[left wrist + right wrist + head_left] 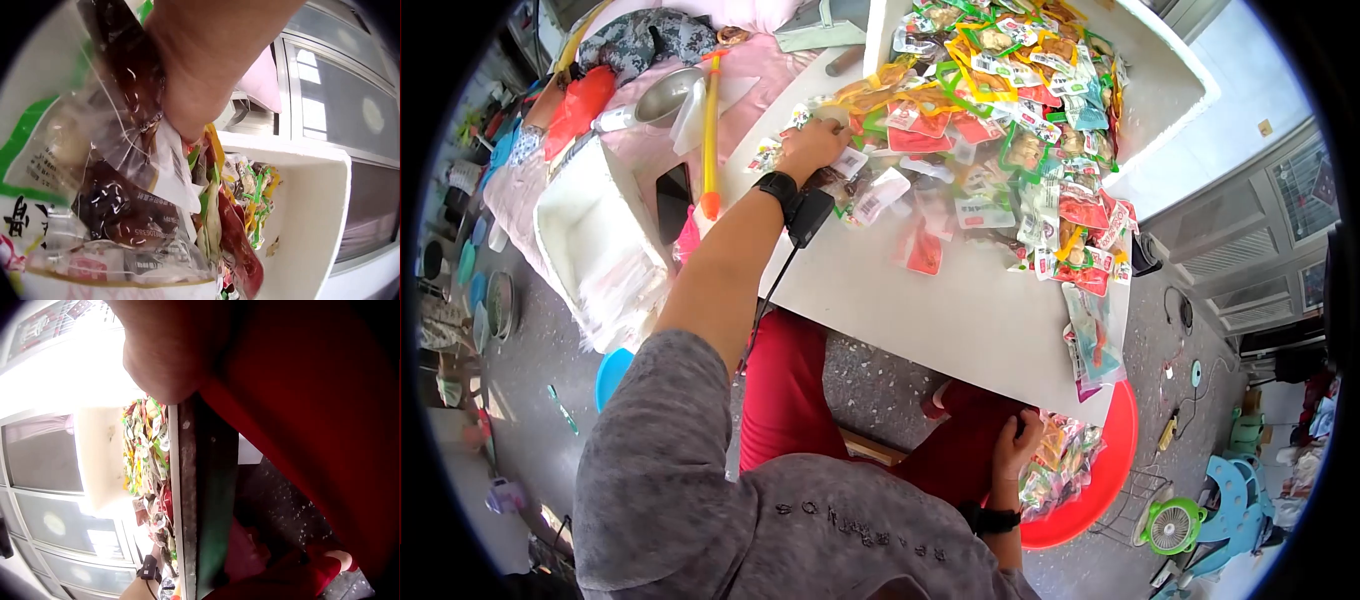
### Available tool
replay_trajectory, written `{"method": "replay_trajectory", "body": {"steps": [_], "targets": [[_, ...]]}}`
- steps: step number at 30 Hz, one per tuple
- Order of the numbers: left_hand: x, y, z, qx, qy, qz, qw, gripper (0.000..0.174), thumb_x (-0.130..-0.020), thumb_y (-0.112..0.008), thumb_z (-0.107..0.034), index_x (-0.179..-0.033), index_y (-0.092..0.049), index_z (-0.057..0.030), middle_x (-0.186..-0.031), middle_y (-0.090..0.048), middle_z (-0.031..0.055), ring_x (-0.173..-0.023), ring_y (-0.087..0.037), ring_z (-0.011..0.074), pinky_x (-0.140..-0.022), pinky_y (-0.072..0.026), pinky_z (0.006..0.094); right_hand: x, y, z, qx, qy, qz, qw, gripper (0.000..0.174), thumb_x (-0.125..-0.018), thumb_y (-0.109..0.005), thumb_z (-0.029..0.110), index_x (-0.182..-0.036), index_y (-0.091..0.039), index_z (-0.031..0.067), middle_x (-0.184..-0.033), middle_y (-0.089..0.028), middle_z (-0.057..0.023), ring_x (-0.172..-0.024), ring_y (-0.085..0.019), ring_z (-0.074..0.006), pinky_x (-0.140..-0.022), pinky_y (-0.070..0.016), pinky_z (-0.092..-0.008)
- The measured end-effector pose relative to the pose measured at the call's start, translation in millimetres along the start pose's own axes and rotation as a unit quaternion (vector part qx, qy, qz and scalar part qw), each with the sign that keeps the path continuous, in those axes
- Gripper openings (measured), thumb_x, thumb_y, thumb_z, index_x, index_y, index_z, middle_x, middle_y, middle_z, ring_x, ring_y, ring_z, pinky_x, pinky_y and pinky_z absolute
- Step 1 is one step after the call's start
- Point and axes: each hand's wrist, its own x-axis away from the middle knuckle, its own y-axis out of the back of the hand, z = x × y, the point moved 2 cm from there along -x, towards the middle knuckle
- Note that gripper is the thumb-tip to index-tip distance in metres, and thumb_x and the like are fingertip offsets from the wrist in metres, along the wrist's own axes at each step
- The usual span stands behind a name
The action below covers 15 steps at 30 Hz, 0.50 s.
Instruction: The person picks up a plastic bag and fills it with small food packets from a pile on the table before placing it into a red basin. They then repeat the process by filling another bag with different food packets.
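My left hand (815,145) reaches to the left side of the white table (960,310), down among small sealed food packets. In the left wrist view, a clear packet with dark brown food (119,206) lies close under the palm, beside white-and-green packets. The left fingertips are hidden there, and I cannot tell whether they grip a packet. A large heap of colourful packets (990,70) spreads from the far side of the table toward the middle. Below the table's near edge, my right hand (1017,445) rests on the red-trousered thigh, its fingers loosely curled and holding nothing.
A white foam box (1160,70) lies tipped around the heap. More packets fill a red basin (1122,430) by the right leg. At left stand another foam box (565,215), a metal bowl (668,97) and a yellow stick (711,140). A green fan (1172,525) stands on the floor.
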Motion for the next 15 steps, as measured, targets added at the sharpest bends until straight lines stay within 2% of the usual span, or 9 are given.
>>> {"method": "replay_trajectory", "body": {"steps": [1, 2, 5, 8, 9, 12, 15], "targets": [[13.0, 2.4, -6.4, 0.013, 0.025, 0.011, 1.0, 0.046, -0.077, -0.034, -0.047, -0.11, -0.048, -0.0181, -0.117, -0.042, 0.0098, -0.108, -0.034, 0.0413, -0.088, -0.0278, 0.0515, 1.7, -1.0, -0.6, -0.006, 0.003, -0.007, 1.0, 0.016, -0.067, -0.053, -0.001, -0.083, -0.049, 0.0003, -0.083, -0.052, -0.0147, -0.077, -0.049, -0.0301, -0.071, -0.039, -0.0375], [28.2, 5.4, -11.9, 0.044, 0.046, 0.003, 0.998, 0.046, -0.078, -0.034, -0.046, -0.11, -0.048, -0.018, -0.118, -0.041, 0.0102, -0.11, -0.031, 0.0423, -0.089, -0.0262, 0.0506, 1.9, -2.0, 0.8, -0.013, 0.007, -0.014, 1.0, 0.016, -0.067, -0.053, -0.001, -0.083, -0.049, 0.0004, -0.083, -0.052, -0.0146, -0.077, -0.049, -0.03, -0.071, -0.039, -0.0375], [53.4, 2.5, -24.7, 0.06, 0.07, -0.03, 0.995, 0.045, -0.078, -0.035, -0.045, -0.111, -0.048, -0.017, -0.119, -0.04, 0.0083, -0.108, -0.031, 0.0409, -0.091, -0.0223, 0.0487, 5.2, -5.0, 0.7, -0.006, 0.011, -0.024, 1.0, 0.016, -0.067, -0.054, 0.001, -0.083, -0.05, 0.0009, -0.084, -0.053, -0.0138, -0.077, -0.049, -0.0292, -0.071, -0.0389, -0.0368], [63.2, 1.1, -28.2, 0.121, 0.081, -0.03, 0.989, 0.039, -0.077, -0.038, -0.04, -0.11, -0.049, -0.0216, -0.118, -0.042, 0.0065, -0.109, -0.034, 0.0397, -0.091, -0.0253, 0.0477, 7.3, -6.0, -1.1, -0.007, 0.011, -0.023, 1.0, 0.016, -0.068, -0.054, 0.003, -0.084, -0.051, 0.0014, -0.085, -0.054, -0.0131, -0.079, -0.05, -0.0286, -0.072, -0.0387, -0.0365], [61.8, 0.9, -26.5, 0.114, 0.067, -0.032, 0.991, 0.039, -0.077, -0.039, -0.039, -0.108, -0.05, -0.0191, -0.112, -0.047, 0.0093, -0.103, -0.042, 0.0344, -0.086, -0.0329, 0.041, 7.5, -5.8, -1.3, -0.007, 0.01, -0.02, 1.0, 0.016, -0.068, -0.054, 0.003, -0.084, -0.051, 0.0015, -0.085, -0.054, -0.0129, -0.08, -0.05, -0.0283, -0.072, -0.0386, -0.0364], [52.6, 1.6, -11.5, 0.256, 0.045, 0.044, 0.965, 0.039, -0.076, -0.043, -0.036, -0.106, -0.051, -0.0128, -0.102, -0.054, 0.0121, -0.093, -0.051, 0.0284, -0.079, -0.0391, 0.0337, 9.7, -7.0, -2.2, -0.01, -0.002, -0.023, 1.0, 0.016, -0.069, -0.054, 0.004, -0.085, -0.051, 0.0016, -0.086, -0.054, -0.0129, -0.081, -0.05, -0.0282, -0.073, -0.0385, -0.0362], [52.3, 12.2, 8.9, 0.267, -0.023, -0.079, 0.96, 0.036, -0.075, -0.044, -0.032, -0.101, -0.052, -0.0084, -0.101, -0.054, 0.0134, -0.089, -0.053, 0.0294, -0.078, -0.0406, 0.0352, 9.9, -3.9, 3.9, -0.016, 0.006, -0.026, 1.0, 0.016, -0.07, -0.054, 0.005, -0.085, -0.051, 0.0015, -0.086, -0.054, -0.0131, -0.081, -0.05, -0.0286, -0.073, -0.0385, -0.0359]]}}
